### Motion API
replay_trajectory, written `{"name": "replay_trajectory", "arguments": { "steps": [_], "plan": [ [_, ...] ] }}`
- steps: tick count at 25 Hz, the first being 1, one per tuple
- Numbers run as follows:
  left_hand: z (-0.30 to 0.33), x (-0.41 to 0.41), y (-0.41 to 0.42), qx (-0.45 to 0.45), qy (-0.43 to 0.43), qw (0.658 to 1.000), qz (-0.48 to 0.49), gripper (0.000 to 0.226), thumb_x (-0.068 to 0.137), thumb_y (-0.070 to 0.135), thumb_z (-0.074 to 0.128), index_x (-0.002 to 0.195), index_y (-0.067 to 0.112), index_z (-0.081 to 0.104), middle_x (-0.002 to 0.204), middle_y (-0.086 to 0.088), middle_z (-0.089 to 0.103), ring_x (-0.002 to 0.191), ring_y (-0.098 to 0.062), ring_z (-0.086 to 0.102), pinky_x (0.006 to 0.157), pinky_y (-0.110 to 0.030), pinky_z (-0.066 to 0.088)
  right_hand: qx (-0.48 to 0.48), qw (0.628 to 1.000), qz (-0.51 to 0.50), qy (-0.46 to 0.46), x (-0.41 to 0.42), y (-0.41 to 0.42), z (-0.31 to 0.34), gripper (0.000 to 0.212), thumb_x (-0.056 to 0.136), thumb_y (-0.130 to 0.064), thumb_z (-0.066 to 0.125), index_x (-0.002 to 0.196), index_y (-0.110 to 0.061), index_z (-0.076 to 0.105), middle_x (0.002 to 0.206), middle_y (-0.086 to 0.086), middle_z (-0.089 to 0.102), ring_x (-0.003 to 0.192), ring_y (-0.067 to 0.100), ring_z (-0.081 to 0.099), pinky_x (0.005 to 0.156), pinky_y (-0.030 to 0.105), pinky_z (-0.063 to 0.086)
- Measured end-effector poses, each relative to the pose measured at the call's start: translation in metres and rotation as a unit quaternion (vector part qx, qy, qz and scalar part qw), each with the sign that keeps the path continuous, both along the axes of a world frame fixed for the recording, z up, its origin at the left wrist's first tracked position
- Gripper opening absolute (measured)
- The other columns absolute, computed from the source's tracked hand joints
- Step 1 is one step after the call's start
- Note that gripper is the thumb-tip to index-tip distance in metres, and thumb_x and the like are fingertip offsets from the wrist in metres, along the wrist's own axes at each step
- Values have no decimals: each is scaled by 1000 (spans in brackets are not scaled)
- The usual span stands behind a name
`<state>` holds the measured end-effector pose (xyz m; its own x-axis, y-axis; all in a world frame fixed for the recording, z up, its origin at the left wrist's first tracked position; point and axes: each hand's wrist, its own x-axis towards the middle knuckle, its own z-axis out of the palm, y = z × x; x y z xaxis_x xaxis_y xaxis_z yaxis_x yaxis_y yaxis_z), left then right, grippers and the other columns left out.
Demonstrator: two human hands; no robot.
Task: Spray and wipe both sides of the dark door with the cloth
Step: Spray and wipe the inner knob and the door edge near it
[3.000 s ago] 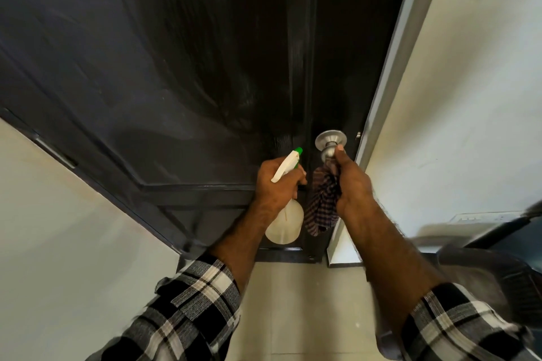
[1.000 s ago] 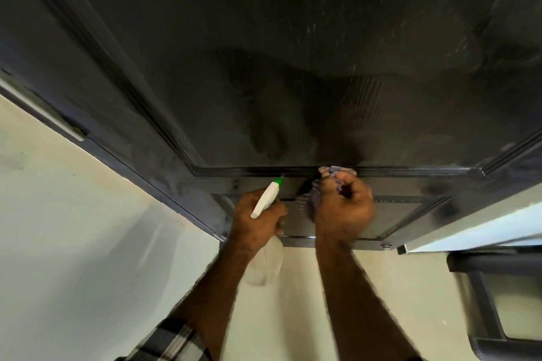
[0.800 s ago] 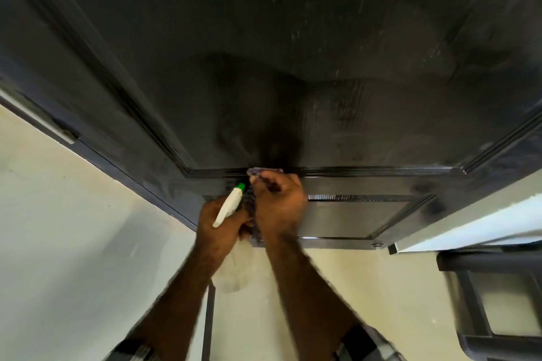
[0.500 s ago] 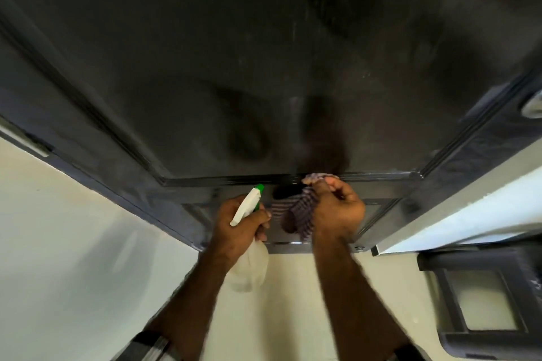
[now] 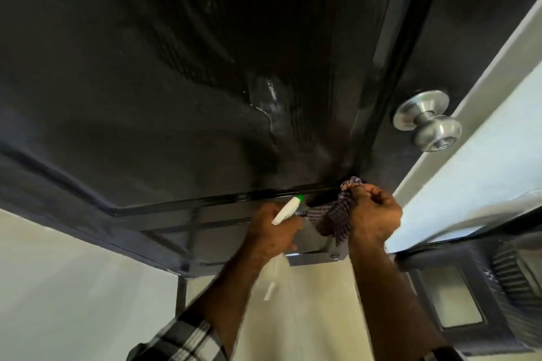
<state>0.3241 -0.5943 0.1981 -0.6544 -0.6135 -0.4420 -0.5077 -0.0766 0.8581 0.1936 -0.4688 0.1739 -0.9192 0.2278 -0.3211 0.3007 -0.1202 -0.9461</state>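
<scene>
Pale walls and a light floor frame the dark door (image 5: pixel 176 82), seen from low and close.

Right hand (image 5: pixel 374 214): your grip is clenched on the checked cloth (image 5: pixel 337 214), fingers bunched round it, top of the wad pressed at the corner where the horizontal moulding meets the vertical one, below the knob (image 5: pixel 425 120). Loose cloth hangs under the fist.

Left hand (image 5: pixel 275 228): fingers wrapped round the neck of the spray bottle (image 5: pixel 286 211), green nozzle pointing up toward the door, just beside the cloth. Bottle body hangs below the hand, blurred.

Progress, as a judgement: this face is mid-wipe. A wet patch with runs sits on the upper panel above the hands, with streaks around it, so that area looks sprayed but not dried off. Lower panel and bottom rail look glossy. The other face is not visible, so you cannot say whether it is done.

Hard to read: door top is cut off. A dark ribbed object (image 5: pixel 513 278) at lower right cannot be identified. Whether your finger is on the trigger cannot be told.
</scene>
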Motion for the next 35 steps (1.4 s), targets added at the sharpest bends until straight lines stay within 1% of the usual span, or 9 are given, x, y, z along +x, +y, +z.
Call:
{"name": "replay_trajectory", "arguments": {
  "steps": [3, 6, 9, 14, 18, 23, 26, 29, 35],
  "plan": [
    [-6, -25, 20, -12, -24, 999, -32, 27, 81, 29, 82, 101, 14, 73, 79, -15, 76, 50, -16, 68, 48, -28, 54, 54, 998, 30, 21, -2, 16, 7, 14, 89, -23, 89, 83, -18, 77, 79, -4, 78, 69, 11, 73, 68, 26, 64],
    [-13, -37, 34, -59, -41, 997, -25, 18, 71, 33, 78, 81, 20, 68, 72, -14, 74, 57, -25, 70, 55, -37, 57, 75, 995, 36, 52, 1, 10, -6, 13, 90, -24, 87, 84, -21, 76, 88, -1, 78, 78, 16, 75, 80, 32, 64],
    [-13, -31, 33, -20, -7, 999, 47, 12, 84, 7, 77, 83, 14, 67, 65, -16, 66, 48, -24, 60, 51, -35, 52, 46, 993, 85, 67, 18, -14, -22, 6, 92, -26, 83, 97, -23, 82, 101, -1, 79, 94, 15, 78, 90, 41, 65],
    [2, 5, -1, -17, 33, 996, 83, 8, 88, -6, 74, 91, 1, 73, 62, -17, 68, 47, -22, 62, 44, -29, 49, 13, 958, 282, 50, 47, -57, -6, 9, 92, -1, 80, 97, -8, 83, 96, -2, 79, 82, -5, 74, 79, 19, 61],
    [22, 12, -9, -35, 45, 995, 80, 19, 90, -6, 73, 80, 7, 65, 62, -18, 64, 43, -22, 55, 48, -30, 50, -120, 981, 141, -62, 16, -25, 11, 5, 90, 10, 73, 93, 10, 76, 88, 19, 80, 79, 29, 78, 83, 43, 66],
    [60, -11, 28, -14, 81, 996, 45, 13, 91, -6, 72, 83, 2, 65, 62, -17, 63, 42, -19, 55, 46, -29, 49, -192, 960, 5, -206, -48, 88, 21, 26, 105, -25, 68, 108, 1, 70, 85, 13, 74, 68, 24, 71, 59, 32, 60],
    [82, -24, 59, 15, 95, 994, 55, 17, 89, -8, 73, 93, 3, 61, 63, -17, 64, 42, -21, 53, 47, -31, 48, -208, 943, 98, -240, -48, 143, 53, 25, 110, -13, 52, 117, 2, 72, 107, 23, 77, 96, 37, 74, 86, 49, 60],
    [109, -38, 88, 27, 101, 993, 57, 21, 90, -7, 72, 103, 1, 59, 63, -15, 66, 43, -20, 54, 46, -30, 50, -183, 942, 181, -215, -34, 181, 102, 30, 99, 9, 56, 124, 2, 71, 112, 26, 77, 109, 44, 71, 108, 59, 52],
    [167, -58, 119, -28, 113, 993, -8, 16, 88, -7, 73, 93, -5, 59, 62, -18, 60, 43, -21, 53, 46, -30, 48, -262, 952, 134, -85, -63, 172, 179, 28, 111, -8, 54, 133, -18, 67, 119, 13, 77, 108, 35, 74, 84, 46, 61]
  ]
}}
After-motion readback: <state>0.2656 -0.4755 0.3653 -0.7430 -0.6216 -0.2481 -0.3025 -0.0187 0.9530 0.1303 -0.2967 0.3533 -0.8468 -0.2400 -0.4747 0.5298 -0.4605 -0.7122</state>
